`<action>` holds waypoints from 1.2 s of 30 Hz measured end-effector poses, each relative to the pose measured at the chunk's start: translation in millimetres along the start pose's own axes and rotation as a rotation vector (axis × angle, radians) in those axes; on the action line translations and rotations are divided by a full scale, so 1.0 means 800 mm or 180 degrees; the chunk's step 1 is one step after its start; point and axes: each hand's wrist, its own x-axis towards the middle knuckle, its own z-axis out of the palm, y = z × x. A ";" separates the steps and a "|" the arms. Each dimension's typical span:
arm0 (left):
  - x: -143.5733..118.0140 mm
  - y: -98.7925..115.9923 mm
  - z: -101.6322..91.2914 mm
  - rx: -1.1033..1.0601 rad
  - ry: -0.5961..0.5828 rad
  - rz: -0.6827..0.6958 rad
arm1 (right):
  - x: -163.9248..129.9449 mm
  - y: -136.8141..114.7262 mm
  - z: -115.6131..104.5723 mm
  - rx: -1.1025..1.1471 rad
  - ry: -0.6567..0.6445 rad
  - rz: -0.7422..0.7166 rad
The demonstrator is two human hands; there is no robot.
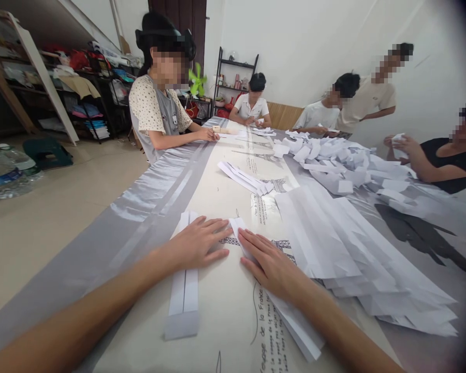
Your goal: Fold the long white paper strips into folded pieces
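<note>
The left hand [197,242] covers the middle of a folded paper strip [184,298], and the right hand [270,264] hides part of another strip [295,326]. Both forearms run off the bottom edge. The printed text on the table [233,197] is cut off below.

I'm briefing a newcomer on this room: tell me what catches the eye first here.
The person's left hand and right hand press flat on long folded white paper strips at the near end of the long printed table cover. Just right of them spreads a big fan of overlapping white paper sheets, with a heap of smaller folded white papers farther back. Other people sit around the table, one in a dotted top on the left.
</note>
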 end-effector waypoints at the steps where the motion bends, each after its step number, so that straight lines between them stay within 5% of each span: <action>1: 0.000 0.001 0.000 -0.0007 0.0030 -0.0004 | 0.000 0.000 0.000 0.0016 0.0017 -0.0008; 8: 0.009 0.014 0.004 0.0081 0.0330 -0.0044 | 0.002 -0.001 -0.002 0.0032 0.0111 -0.0059; 36: 0.020 0.025 0.016 0.0437 0.0049 0.0196 | 0.003 0.006 0.013 -0.0046 0.0268 -0.0029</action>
